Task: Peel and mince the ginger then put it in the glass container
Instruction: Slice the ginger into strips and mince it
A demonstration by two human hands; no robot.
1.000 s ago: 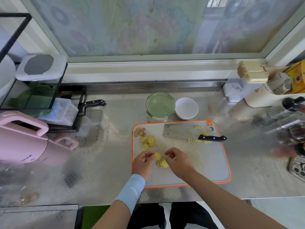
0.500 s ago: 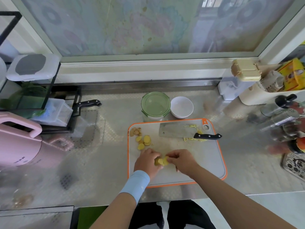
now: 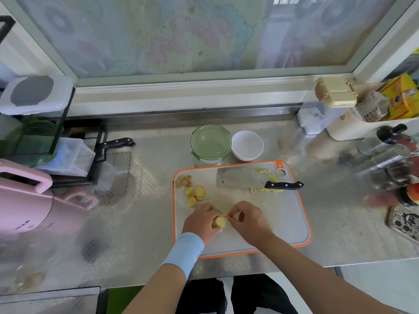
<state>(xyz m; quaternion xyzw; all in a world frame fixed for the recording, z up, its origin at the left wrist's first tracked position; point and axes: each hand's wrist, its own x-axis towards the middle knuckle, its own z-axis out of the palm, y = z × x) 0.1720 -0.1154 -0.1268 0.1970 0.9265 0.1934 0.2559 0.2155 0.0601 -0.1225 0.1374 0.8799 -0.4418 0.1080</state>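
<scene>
On the grey cutting board with an orange rim point(image 3: 272, 223), my left hand point(image 3: 200, 222) grips a small stack of yellow ginger slices point(image 3: 219, 222). My right hand point(image 3: 248, 220) pinches the edge of that stack from the right. More ginger slices point(image 3: 196, 193) and brown peel scraps point(image 3: 183, 181) lie at the board's far left. A cleaver point(image 3: 240, 177) with a black handle rests at the board's far edge, with thin ginger shreds point(image 3: 268, 180) beside it. The glass container point(image 3: 210, 143) with a green lid stands just behind the board.
A white bowl point(image 3: 247, 145) sits to the right of the glass container. A pink appliance point(image 3: 25, 198) and a rack with a second knife point(image 3: 118, 142) stand at the left. Bottles and shakers point(image 3: 390, 159) crowd the right side, near a white caddy point(image 3: 353, 123).
Both hands closed in on the loose slices near the board's front and gathered them into a stack now held in my left hand. The camera view shifted slightly.
</scene>
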